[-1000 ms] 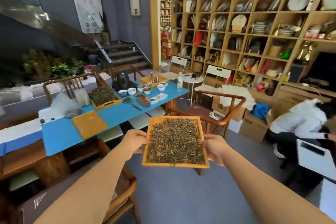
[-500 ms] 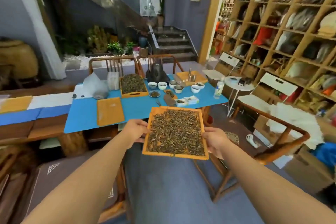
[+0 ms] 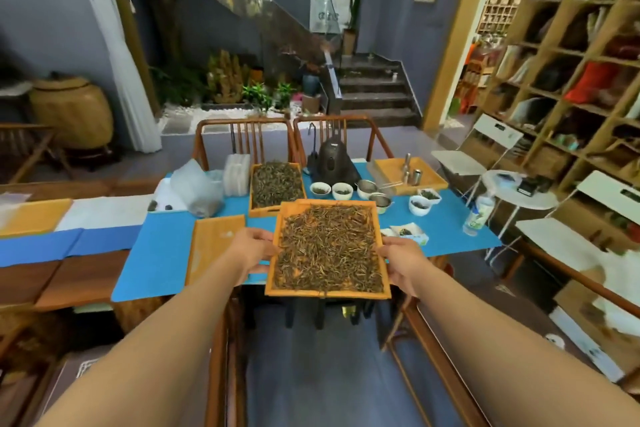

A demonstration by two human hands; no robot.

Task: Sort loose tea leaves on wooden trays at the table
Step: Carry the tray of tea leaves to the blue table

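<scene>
You held the tray of tea leaves [image 3: 328, 250] by its sides, left hand [image 3: 252, 250] and right hand [image 3: 398, 260] each gripping an edge, its long way pointing ahead at the blue table [image 3: 159, 253].

You are in a tea shop: shelving [image 3: 568, 55] at 2 o'clock displays packaged stock; the desk [image 3: 162, 246] carries tasting cups [image 3: 342, 190].
</scene>
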